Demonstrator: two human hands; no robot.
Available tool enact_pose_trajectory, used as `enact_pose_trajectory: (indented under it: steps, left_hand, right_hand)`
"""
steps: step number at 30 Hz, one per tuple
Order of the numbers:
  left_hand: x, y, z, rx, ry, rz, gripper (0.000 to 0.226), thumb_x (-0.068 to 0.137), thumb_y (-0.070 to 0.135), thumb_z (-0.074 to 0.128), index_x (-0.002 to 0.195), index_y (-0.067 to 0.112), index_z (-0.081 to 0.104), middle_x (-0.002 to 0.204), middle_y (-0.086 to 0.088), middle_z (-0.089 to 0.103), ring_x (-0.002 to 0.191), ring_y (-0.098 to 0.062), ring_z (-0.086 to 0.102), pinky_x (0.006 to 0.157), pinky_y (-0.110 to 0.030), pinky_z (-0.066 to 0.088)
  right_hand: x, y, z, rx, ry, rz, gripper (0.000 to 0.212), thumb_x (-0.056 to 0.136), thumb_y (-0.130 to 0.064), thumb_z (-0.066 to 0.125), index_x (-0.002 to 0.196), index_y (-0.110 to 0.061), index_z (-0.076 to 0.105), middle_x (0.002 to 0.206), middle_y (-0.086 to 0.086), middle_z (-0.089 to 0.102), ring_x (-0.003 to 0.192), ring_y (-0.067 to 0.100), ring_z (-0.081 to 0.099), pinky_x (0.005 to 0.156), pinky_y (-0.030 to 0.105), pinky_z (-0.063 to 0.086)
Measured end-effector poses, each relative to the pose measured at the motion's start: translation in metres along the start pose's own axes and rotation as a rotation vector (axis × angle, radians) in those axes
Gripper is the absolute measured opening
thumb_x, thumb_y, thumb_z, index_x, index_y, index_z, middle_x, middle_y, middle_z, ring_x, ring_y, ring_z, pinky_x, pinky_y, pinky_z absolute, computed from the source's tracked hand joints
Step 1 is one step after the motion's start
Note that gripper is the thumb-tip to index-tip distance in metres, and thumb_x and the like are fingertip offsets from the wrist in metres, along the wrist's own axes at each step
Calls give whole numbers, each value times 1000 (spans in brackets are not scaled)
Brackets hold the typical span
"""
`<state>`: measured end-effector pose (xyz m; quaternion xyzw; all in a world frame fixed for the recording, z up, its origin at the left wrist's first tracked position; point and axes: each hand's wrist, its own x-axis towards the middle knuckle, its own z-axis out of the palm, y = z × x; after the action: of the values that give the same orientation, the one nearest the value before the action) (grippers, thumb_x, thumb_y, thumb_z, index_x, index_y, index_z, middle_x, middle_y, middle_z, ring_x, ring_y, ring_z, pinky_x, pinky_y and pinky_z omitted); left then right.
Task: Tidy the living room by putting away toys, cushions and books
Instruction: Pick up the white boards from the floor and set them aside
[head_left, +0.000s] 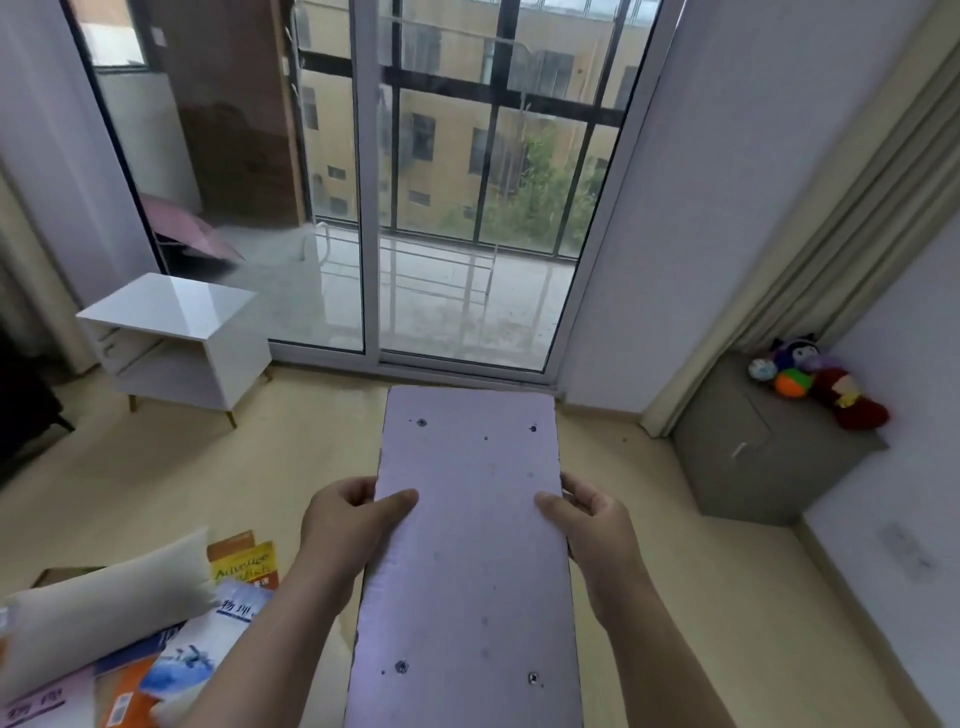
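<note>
Both hands hold a lilac board (467, 545) by its long edges: the left hand (358, 514) and the right hand (587, 519) each have the thumb on top and the fingers curled under. The board's long axis runs straight away from the person toward the glass door (467, 208). A pale cushion (104, 608) and scattered books (197, 660) lie on the floor (208, 467) at lower left, nearer the left hand. The toys (815, 379) sit on a grey cabinet (769, 457) well off to the right. A white shelf unit (171, 332) stands far left. With both hands taken up, the board probably has to be set down before anything else is picked up.
</note>
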<state>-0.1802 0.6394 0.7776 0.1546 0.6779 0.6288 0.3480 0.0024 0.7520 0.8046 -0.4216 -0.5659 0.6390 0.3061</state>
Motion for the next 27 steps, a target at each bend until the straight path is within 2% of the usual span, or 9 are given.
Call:
enact_pose_trajectory:
  steps: [6,10,14,17,23,27]
  left_hand:
    - [67,13,39,12,112,-16,7,77,5,72,84,5,73,83,-10,74,70,-25,68,59,-27,49]
    - [109,23,69,-43,206,-51,12,77,7,74,89,5,72,87,-11,74,76,-28,70,63,-29,50]
    - [140,30,89,-113,310,-59,17,77,9,75,93,4,71,91,-10,74,83,-30,71,70,-34,53]
    - [159,35,92,-141,391,-71,17,78,8,75,94,4,70,91,-9,74,83,-28,70,68,-32,53]
    - [214,44,76,-153,508,-78,14,79,6,73,92,4,70,90,-8,73,76,-23,68,55,-24,48]
    - [269,46,53,-176,569,-84,15,79,5,73,93,2,70,90,-10,73,71,-21,68,50,-20,47]
  right_hand:
    - [100,-9,-12,3,-140,42,20,90,-2,59,98,-17,70,95,9,75,82,27,72,66,30,58]
    - [171,-32,-22,-51,-251,39,21,89,-1,59,94,-17,71,91,10,75,76,25,71,61,30,56]
    - [233,-54,-17,-104,-378,26,23,88,-1,58,92,-18,73,91,11,75,75,25,70,64,32,55]
    - [271,-58,-3,-116,-447,47,21,89,-2,57,92,-16,73,92,11,75,76,25,69,64,33,55]
    - [337,-53,41,-144,-542,84,19,89,-3,58,94,-14,73,96,12,74,85,31,69,77,41,55]
    - [389,-50,88,-187,-618,94,16,87,-7,61,93,-13,74,95,13,74,82,29,69,75,39,53]
